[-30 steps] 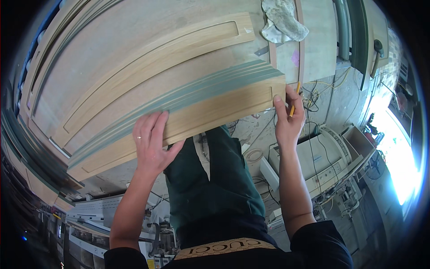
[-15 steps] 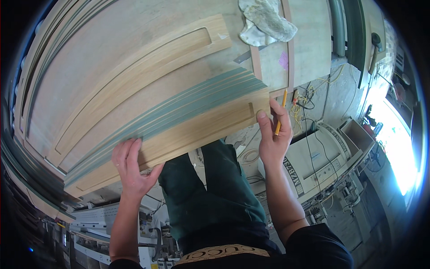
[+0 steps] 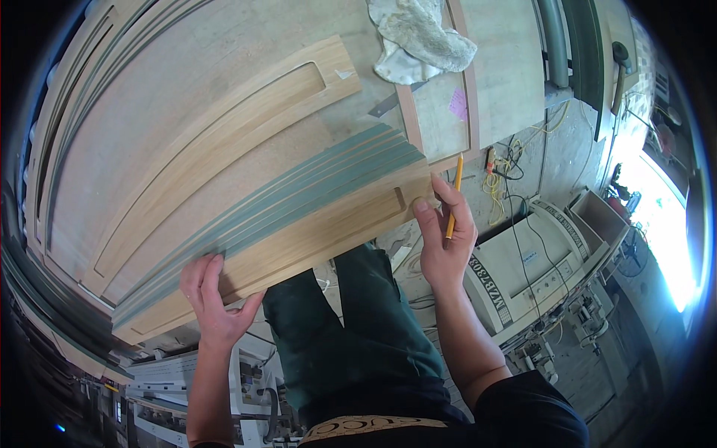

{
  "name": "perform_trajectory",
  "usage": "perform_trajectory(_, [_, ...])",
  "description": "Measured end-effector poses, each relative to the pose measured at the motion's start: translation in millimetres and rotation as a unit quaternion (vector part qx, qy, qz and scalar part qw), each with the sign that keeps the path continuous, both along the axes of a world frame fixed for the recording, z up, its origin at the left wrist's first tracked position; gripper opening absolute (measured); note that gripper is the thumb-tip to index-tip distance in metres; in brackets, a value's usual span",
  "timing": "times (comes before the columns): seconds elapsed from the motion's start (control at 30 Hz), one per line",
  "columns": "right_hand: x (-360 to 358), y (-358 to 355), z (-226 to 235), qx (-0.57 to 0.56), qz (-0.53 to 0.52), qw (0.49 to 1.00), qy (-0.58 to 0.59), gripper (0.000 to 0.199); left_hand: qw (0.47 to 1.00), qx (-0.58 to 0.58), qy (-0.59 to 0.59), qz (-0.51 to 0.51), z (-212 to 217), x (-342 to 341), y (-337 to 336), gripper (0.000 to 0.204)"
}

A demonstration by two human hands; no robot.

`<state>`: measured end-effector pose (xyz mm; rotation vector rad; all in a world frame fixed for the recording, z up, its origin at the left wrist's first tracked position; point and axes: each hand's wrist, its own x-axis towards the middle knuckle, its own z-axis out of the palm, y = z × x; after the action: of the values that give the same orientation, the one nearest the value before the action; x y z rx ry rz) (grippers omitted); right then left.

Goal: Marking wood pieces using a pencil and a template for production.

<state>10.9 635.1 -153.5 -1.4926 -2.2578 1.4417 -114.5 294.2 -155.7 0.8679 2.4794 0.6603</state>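
A long, light wooden panel with a routed recess lies slantwise in front of me, against a stack of similar panels with green edges. My left hand grips its near edge towards the left, fingers over the top and thumb along the front side. At the right end, my right hand holds the corner with its thumb on the face. A yellow pencil is tucked between the fingers of that same hand, pointing away from me. The undersides of both grips are hidden.
Beyond the stack, another curved wooden panel lies on the bench. A white cloth and a dark metal strip are at the far side. Right of me stand a pale machine and yellow cable on the floor.
The bench, panels and both hands have shifted slightly left and down in the view together. Both hands keep the same hold on the panel, and the pencil stays in the right hand.
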Motion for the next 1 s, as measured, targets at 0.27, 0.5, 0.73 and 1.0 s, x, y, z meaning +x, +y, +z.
perform_trajectory(0.27, [1.4,-0.5,-2.8,-0.014,-0.011,1.000,0.020,0.038,1.000,0.005,-0.004,0.003,-0.1,0.2,0.6,0.097])
perform_trajectory(0.5, [2.3,1.3,-4.9,-0.022,-0.012,1.000,0.018,0.038,1.000,0.002,-0.009,0.004,0.6,0.1,1.2,0.096])
perform_trajectory(0.73, [-0.1,0.8,-1.7,-0.021,-0.007,1.000,0.003,0.037,1.000,-0.008,-0.016,0.006,0.8,0.6,-3.5,0.098])
perform_trajectory(1.0, [0.7,2.5,-3.7,-0.040,-0.024,0.998,0.040,0.035,1.000,-0.009,-0.005,0.020,8.5,1.0,19.6,0.099])
